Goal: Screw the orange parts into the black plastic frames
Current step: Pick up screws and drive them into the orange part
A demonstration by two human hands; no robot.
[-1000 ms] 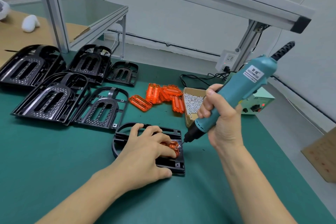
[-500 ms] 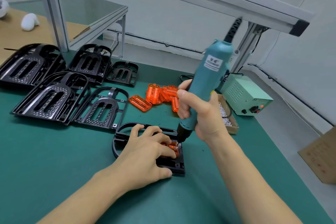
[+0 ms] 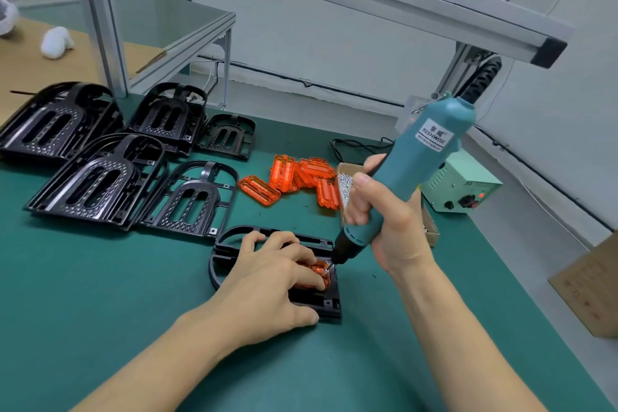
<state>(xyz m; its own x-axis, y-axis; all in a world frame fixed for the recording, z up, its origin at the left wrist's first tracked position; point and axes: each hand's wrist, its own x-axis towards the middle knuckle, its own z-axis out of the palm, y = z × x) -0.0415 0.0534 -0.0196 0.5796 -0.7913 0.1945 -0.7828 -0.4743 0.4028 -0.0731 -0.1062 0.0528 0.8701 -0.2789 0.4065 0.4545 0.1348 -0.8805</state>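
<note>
One orange part held in a black frame under the driver

One translucent orange part (image 3: 319,273) is seated at the near right corner of a black plastic frame (image 3: 329,303), which lies flat on the green matte surface (image 3: 100,294). The part is pressed down by the left hand (image 3: 267,281), whose fingers are spread over the frame with fingertips curled onto the orange piece. The bit of a teal electric screwdriver (image 3: 411,174) is set against the part's right end, the tool tilted up and to the right. Its smooth barrel is gripped by the right hand (image 3: 391,221), fingers wrapped fully round it; a ribbed black cable sleeve leaves its top.

Beyond, a loose heap of ribbed orange parts (image 3: 301,177) lies just beside a cardboard box of small silver screws (image 3: 346,182). Further left, arched black frames (image 3: 100,177) with dimpled faces and slotted openings are stacked in several piles. A pale green power unit (image 3: 458,184) sits at the right.
</note>
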